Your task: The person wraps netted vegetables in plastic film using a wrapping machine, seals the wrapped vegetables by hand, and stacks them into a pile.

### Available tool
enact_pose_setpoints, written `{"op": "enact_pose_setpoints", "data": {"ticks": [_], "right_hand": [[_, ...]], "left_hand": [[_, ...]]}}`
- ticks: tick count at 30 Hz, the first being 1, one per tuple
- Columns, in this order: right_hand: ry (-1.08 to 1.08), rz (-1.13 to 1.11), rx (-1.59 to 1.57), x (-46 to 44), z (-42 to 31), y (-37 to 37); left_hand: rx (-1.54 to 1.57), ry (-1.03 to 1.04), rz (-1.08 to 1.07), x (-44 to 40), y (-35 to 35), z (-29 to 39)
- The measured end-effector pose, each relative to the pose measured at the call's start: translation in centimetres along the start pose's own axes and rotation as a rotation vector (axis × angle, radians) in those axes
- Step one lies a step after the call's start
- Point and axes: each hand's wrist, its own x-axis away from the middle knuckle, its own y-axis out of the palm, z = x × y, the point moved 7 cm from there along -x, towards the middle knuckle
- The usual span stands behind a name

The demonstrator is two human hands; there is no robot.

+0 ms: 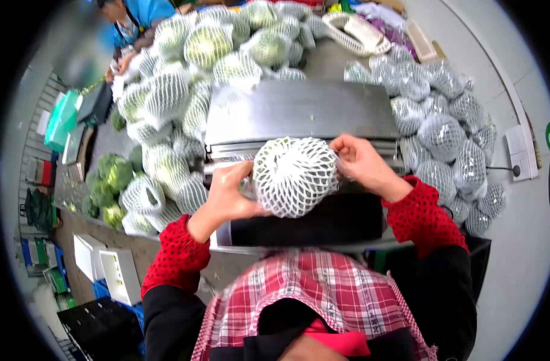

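Cupping a netted vegetable at center, the left hand curls its fingers halfway around it; the right hand bunches its own at three o'clock, grip unclear. Netting looks done; glossy wrap, as on two-o'clock bundles, seems not yet on.

A round netted vegetable is resting against the left hand, near the right hand. Its white foam net is stretching into open diamonds, bunching toward the top, where pale green is peeking through.
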Motion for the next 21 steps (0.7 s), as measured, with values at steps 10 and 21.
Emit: {"op": "enact_pose_setpoints", "data": {"ticks": [10,21], "right_hand": [[-0.064,0.243,-0.133,11.0,10.3,5.8],[0.378,0.573,-0.158,17.5,14.9,0.6]], "left_hand": [[1.459,-0.979,0.395,17.9,7.7,-2.5],[0.976,-1.084,0.822,25.9,1.3,-1.4]]}}
